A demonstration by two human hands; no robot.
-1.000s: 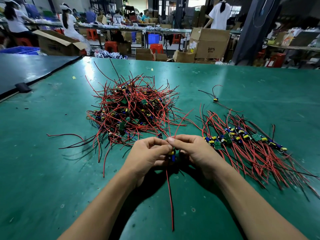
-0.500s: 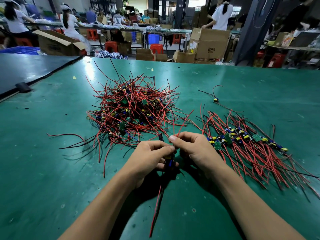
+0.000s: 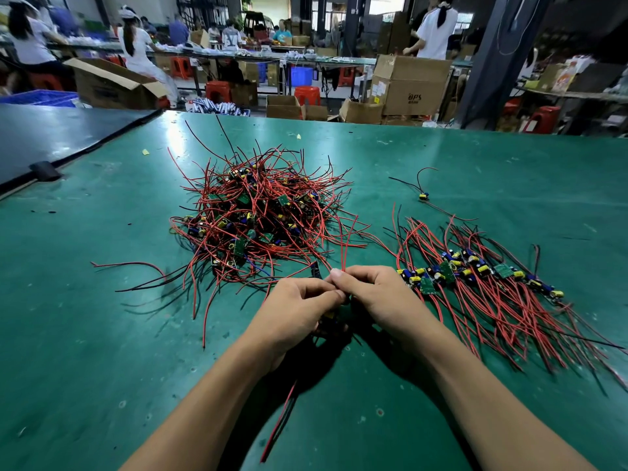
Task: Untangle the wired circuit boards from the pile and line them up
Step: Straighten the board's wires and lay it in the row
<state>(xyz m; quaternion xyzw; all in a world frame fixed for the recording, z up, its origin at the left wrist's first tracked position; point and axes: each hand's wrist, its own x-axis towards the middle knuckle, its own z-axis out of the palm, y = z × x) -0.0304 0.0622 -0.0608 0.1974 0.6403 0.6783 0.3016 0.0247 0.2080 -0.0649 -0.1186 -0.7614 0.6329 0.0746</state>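
- Centrally, just below mid-frame: left hand (image 3: 299,311) and right hand (image 3: 377,294) meet knuckle to knuckle over the green table (image 3: 102,334).
- Left hand: fingers curled round a small circuit board (image 3: 329,316). Only a yellow part shows under the fingers; the rest is hidden.
- Right hand: thumb and forefinger pinch the red wires (image 3: 344,246), which rise from the grip toward the middle of the frame, along the right fringe of the heap.
- Trailing leads (image 3: 282,416), one red and one black, run from below the left hand toward the bottom edge, between the two forearms.
- Pile (image 3: 258,219): tangled red and black wire with green boards and blue and yellow parts. Sits above and left of the hands, its near strands just beside the left knuckles.
- Row (image 3: 475,273) of lined-up boards: right of the right hand, running toward the right edge, wires fanned down-right. Its nearest board is just beside that hand.
- Lone board (image 3: 423,196) with curled wires: upper right of centre, apart from both groups.
- Top of frame: cardboard boxes (image 3: 411,83), red stools (image 3: 307,95), people (image 3: 436,32) at far benches.
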